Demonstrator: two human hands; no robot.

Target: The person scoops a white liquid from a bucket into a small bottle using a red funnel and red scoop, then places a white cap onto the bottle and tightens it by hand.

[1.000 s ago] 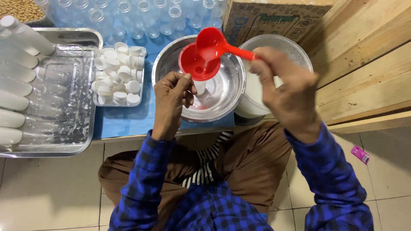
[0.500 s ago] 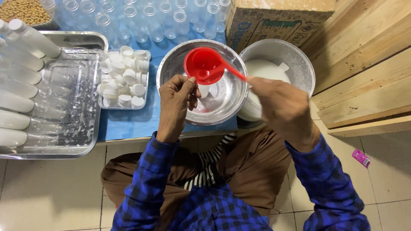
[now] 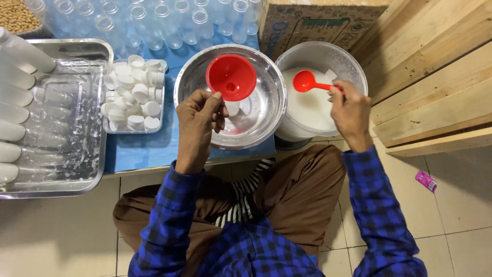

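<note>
My left hand [image 3: 199, 117] grips a small bottle [image 3: 232, 108] with a red funnel [image 3: 231, 77] set in its neck, held over a shiny steel bowl [image 3: 264, 119]. The bottle is mostly hidden under the funnel and my fingers. My right hand [image 3: 349, 111] holds the handle of a red ladle [image 3: 307, 81], whose scoop sits over the white liquid in a steel pot [image 3: 348, 62] to the right of the bowl.
A clear box of white caps [image 3: 133, 95] lies left of the bowl. A steel tray [image 3: 59, 154] with filled white bottles [image 3: 13, 113] is at far left. Empty clear bottles [image 3: 154, 20] stand behind, a cardboard box [image 3: 307, 20] and wooden boards [image 3: 435, 77] at right.
My right hand has swung the ladle from above the funnel rightward to the pot of white liquid. My left hand stays on the bottle and funnel.
</note>
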